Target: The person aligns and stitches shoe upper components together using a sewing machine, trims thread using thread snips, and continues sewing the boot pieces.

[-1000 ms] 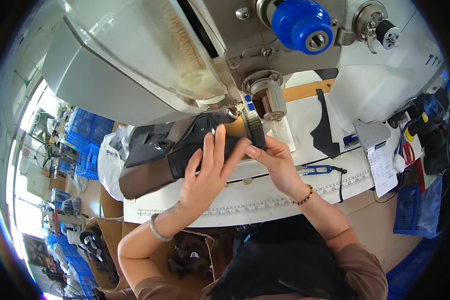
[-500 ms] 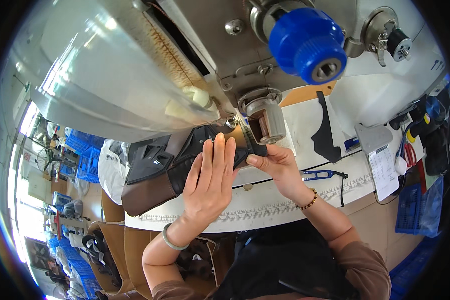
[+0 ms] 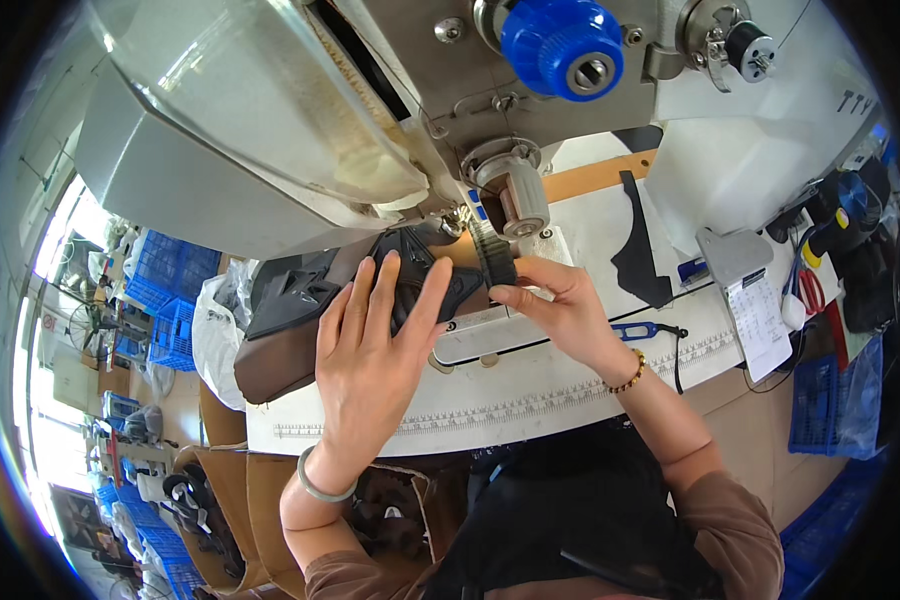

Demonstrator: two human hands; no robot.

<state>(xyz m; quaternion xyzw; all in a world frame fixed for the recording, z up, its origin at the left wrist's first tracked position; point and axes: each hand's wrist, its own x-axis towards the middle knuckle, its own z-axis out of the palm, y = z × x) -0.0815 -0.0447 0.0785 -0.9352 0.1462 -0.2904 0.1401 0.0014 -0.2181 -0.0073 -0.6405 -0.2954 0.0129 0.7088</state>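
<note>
A brown and black shoe upper [image 3: 282,355] with raised dark panels lies on the white machine bed, under the head of a sewing machine [image 3: 510,185]. My left hand [image 3: 365,340] rests flat on its black part, fingers stretched and spread. To the right, my right hand [image 3: 560,310] pinches a small dark edge between thumb and forefinger, close to the needle area. Whether that edge belongs to the upper or to the dark ridged, bristle-like piece [image 3: 492,255] beside it, I cannot tell. The needle itself is hidden.
A blue knob [image 3: 562,48] and a clear cover [image 3: 270,100] hang overhead. A black cut piece [image 3: 642,245], a blue tool [image 3: 635,331], a paper slip [image 3: 763,322] and red-handled scissors [image 3: 812,292] lie to the right. Cardboard boxes [image 3: 265,520] stand below the table edge.
My left hand has slid left and spread its fingers, uncovering part of the black panel. My right hand keeps its pinch by the needle area. The whole view has shifted slightly.
</note>
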